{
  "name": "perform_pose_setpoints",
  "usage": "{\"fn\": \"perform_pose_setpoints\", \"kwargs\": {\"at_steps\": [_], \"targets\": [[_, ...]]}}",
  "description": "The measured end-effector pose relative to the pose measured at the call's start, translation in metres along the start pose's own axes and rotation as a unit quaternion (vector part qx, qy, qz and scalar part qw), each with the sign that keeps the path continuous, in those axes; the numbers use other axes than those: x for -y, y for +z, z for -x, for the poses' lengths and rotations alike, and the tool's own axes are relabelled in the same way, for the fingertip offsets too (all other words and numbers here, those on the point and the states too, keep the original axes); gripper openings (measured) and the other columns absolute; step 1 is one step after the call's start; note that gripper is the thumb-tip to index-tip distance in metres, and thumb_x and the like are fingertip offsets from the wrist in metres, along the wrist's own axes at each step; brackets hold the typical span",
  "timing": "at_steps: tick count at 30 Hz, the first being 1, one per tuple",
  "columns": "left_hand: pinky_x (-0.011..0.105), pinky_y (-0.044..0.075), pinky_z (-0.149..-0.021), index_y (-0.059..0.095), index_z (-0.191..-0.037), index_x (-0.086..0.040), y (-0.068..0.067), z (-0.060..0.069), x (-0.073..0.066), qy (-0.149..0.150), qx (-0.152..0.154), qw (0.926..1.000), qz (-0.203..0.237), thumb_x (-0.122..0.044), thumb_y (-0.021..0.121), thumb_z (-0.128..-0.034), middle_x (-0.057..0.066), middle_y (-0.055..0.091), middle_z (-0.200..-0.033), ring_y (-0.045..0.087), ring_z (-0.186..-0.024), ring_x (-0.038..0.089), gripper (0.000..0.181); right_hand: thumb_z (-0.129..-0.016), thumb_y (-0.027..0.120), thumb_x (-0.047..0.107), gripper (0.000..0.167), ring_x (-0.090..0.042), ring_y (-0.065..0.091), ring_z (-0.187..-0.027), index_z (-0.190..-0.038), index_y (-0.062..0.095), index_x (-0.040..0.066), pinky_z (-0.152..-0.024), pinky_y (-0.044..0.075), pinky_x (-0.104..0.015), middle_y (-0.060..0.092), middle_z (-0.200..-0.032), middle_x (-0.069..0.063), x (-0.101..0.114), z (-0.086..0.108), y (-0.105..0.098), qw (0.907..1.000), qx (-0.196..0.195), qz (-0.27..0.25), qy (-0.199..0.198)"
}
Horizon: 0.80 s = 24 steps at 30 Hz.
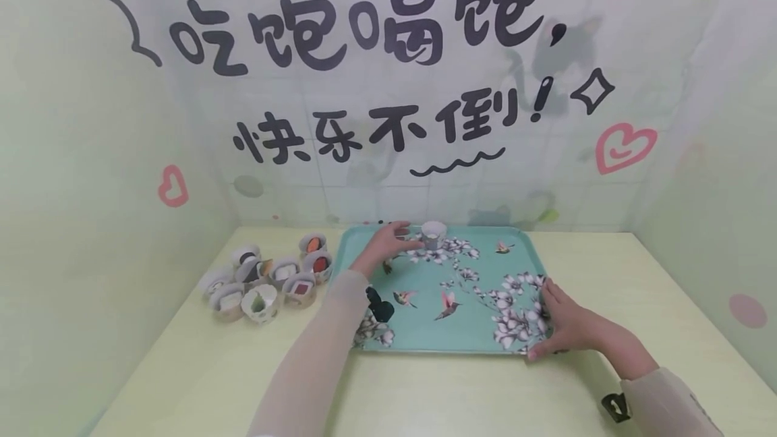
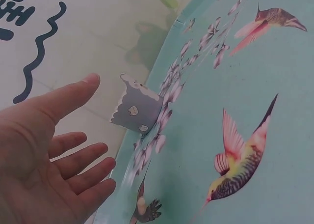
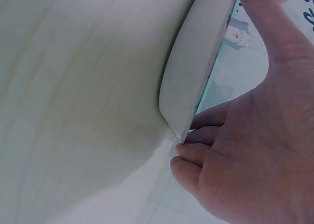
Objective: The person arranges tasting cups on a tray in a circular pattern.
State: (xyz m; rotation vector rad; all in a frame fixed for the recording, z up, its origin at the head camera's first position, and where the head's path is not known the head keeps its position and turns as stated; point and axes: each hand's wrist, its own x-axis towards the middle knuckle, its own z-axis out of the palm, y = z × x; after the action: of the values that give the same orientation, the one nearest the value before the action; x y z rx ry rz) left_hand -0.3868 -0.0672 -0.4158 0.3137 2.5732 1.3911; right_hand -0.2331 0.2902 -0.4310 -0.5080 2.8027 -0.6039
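Observation:
A turquoise tray (image 1: 419, 334) printed with flowers and birds lies on the table. Near its far edge stands one small paper baking cup (image 1: 434, 237), grey-purple with a scalloped rim and little animal prints. My left hand (image 1: 388, 245) reaches over the tray's far left part beside this cup. In the left wrist view a gap separates the spread left hand (image 2: 64, 160) from the cup (image 2: 140, 108). At the tray's near right corner, my right hand (image 1: 573, 324) touches the edge with extended fingers and thumb. The right wrist view shows its fingers against the tray's rim (image 3: 189, 76).
Several more paper cups (image 1: 260, 305) cluster on the table left of the tray. They hold small pieces in orange, red, white, dark and green. Behind the table hangs a printed backdrop (image 1: 376, 201) with large lettering, and similar walls flank both sides.

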Motion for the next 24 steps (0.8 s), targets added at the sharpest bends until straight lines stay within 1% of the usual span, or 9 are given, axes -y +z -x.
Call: {"fn": "perform_pose_setpoints", "kwargs": {"at_steps": [4, 9, 13, 18, 24], "targets": [[0.048, 0.044, -0.113, 0.040, -0.152, -0.012, -0.005, 0.006, 0.000, 0.007, 0.012, 0.9999, -0.002, -0.039, 0.073, -0.0899, 0.013, 0.050, -0.151, 0.047, -0.141, 0.031, 0.076, -0.066, 0.090, 0.046, 0.134, -0.065, 0.007, -0.140, -0.144, 0.010, -0.028, -0.115, 0.018, -0.071, 0.000, -0.151, -0.050, 0.001, 0.000, -0.001, 1.0000, 0.004, -0.002, 0.003], [0.047, 0.044, -0.113, 0.039, -0.153, -0.010, -0.009, 0.012, -0.001, 0.016, 0.022, 0.9994, -0.020, -0.041, 0.072, -0.0904, 0.012, 0.051, -0.150, 0.047, -0.141, 0.031, 0.077, -0.066, 0.090, 0.045, 0.134, -0.066, 0.006, -0.140, -0.144, 0.009, -0.028, -0.114, 0.017, -0.071, -0.001, -0.151, -0.050, 0.001, 0.001, -0.001, 1.0000, 0.005, -0.008, 0.002], [0.047, 0.045, -0.112, 0.038, -0.153, -0.010, -0.012, 0.018, -0.003, 0.027, 0.027, 0.9990, -0.022, -0.039, 0.070, -0.0924, 0.012, 0.052, -0.150, 0.048, -0.140, 0.031, 0.074, -0.066, 0.090, 0.046, 0.135, -0.065, 0.007, -0.140, -0.144, 0.009, -0.027, -0.114, 0.018, -0.071, -0.001, -0.152, -0.049, -0.001, 0.000, -0.002, 1.0000, 0.005, -0.004, 0.005], [0.049, 0.046, -0.110, 0.039, -0.153, -0.013, -0.020, 0.029, -0.006, 0.033, 0.031, 0.9989, -0.009, -0.036, 0.070, -0.0925, 0.010, 0.052, -0.150, 0.046, -0.141, 0.030, 0.072, -0.065, 0.090, 0.045, 0.135, -0.065, 0.006, -0.140, -0.145, 0.008, -0.026, -0.114, 0.018, -0.071, -0.001, -0.152, -0.049, -0.001, -0.001, -0.002, 0.9999, 0.003, -0.010, 0.006], [0.048, 0.042, -0.114, 0.038, -0.153, -0.014, -0.025, 0.043, -0.009, 0.039, 0.039, 0.9985, -0.004, -0.035, 0.071, -0.0920, 0.010, 0.051, -0.151, 0.045, -0.143, 0.029, 0.073, -0.065, 0.090, 0.046, 0.136, -0.065, 0.005, -0.140, -0.145, 0.007, -0.027, -0.115, 0.017, -0.071, -0.003, -0.152, -0.049, 0.000, -0.001, -0.001, 0.9998, 0.008, -0.014, 0.009]]}}
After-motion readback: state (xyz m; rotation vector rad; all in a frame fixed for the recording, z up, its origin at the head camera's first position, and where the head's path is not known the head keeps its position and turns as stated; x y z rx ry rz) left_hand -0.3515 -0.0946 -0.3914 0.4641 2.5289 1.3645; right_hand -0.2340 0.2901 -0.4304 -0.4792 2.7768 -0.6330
